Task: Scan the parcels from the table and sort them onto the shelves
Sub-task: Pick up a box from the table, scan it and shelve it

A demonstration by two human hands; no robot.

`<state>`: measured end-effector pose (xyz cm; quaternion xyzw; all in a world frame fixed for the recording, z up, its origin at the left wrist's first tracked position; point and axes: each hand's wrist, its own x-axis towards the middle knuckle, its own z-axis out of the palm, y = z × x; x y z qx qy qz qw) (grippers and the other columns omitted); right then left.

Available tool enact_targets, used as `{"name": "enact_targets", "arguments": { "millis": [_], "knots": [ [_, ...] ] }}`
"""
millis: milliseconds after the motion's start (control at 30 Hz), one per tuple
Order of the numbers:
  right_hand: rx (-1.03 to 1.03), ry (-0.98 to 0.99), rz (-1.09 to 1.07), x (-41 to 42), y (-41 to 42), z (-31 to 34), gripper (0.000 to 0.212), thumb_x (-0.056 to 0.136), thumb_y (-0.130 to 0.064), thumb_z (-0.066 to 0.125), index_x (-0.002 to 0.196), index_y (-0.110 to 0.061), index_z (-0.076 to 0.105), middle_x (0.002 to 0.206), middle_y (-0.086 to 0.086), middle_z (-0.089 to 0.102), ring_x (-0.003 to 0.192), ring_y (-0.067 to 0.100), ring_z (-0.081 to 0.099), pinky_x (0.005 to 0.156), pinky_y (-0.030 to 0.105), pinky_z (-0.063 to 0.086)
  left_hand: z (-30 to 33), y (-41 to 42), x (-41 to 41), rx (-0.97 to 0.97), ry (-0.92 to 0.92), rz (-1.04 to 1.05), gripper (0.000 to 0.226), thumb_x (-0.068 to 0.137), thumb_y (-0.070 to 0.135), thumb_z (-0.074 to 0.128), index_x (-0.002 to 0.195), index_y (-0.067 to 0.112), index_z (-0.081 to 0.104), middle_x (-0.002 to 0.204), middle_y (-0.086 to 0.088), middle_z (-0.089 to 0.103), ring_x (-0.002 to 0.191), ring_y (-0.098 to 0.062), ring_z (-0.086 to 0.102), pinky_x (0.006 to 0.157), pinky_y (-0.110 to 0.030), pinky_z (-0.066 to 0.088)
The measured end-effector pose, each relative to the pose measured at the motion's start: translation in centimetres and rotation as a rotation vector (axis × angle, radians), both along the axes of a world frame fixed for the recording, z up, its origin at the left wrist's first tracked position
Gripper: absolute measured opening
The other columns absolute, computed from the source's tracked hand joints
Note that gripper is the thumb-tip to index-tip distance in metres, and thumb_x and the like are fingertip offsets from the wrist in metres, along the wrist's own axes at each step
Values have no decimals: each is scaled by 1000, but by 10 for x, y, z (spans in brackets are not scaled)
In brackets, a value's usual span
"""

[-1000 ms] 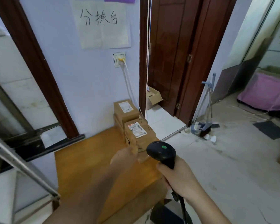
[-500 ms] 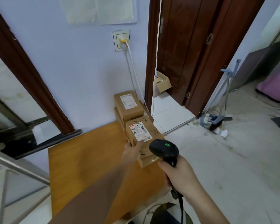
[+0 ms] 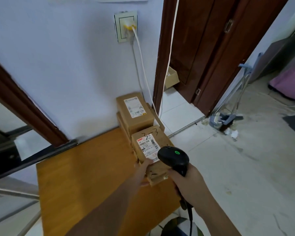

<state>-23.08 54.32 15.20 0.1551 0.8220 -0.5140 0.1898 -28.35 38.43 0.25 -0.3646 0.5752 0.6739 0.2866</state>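
A brown cardboard parcel [image 3: 147,145] with a white barcode label and handwritten marks lies on the right side of the wooden table [image 3: 85,176]. My left hand [image 3: 142,171] grips its near left edge, thumb on top. My right hand [image 3: 187,181] holds a black barcode scanner [image 3: 174,158] with a green light, its head just over the parcel's near right corner. Behind it, against the wall, a second labelled parcel [image 3: 134,111] rests on top of more boxes.
A white cable [image 3: 143,70] drops from a wall socket [image 3: 126,26] past the parcels. A dark wooden door frame [image 3: 162,53] stands to the right, with a small open box [image 3: 171,77] behind it. A dustpan and broom [image 3: 226,120] lie on the floor.
My view has moved closer and tilted down. My left hand went from reaching toward the near parcel to gripping its edge. The scanner has come up over the parcel's corner.
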Motion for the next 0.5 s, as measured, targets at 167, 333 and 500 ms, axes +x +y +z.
{"name": "enact_targets", "arguments": {
  "millis": [167,333,500],
  "knots": [
    [17,3,17,-7,0,-8,18,92,-21,69,78,-14,59,43,-8,54,38,3,51,47,20,46,-2,7,-11,28,-10,88,65,90,41,70,142,25,34,127,-4,58,116,-24,59,97,-55,57],
    [54,0,2,-7,5,-11,22,91,-22,70,73,-16,59,42,-8,55,35,2,50,48,20,46,-5,13,-12,14,-20,129,81,80,54,84,133,26,31,127,-3,54,119,-27,57,98,-56,58],
    [70,15,-12,-7,10,-9,16,92,-23,69,80,-16,60,51,-4,56,38,1,51,50,20,48,-10,5,-8,49,-9,161,82,75,42,92,137,20,42,128,-4,62,117,-25,62,97,-54,58]
  ]
}}
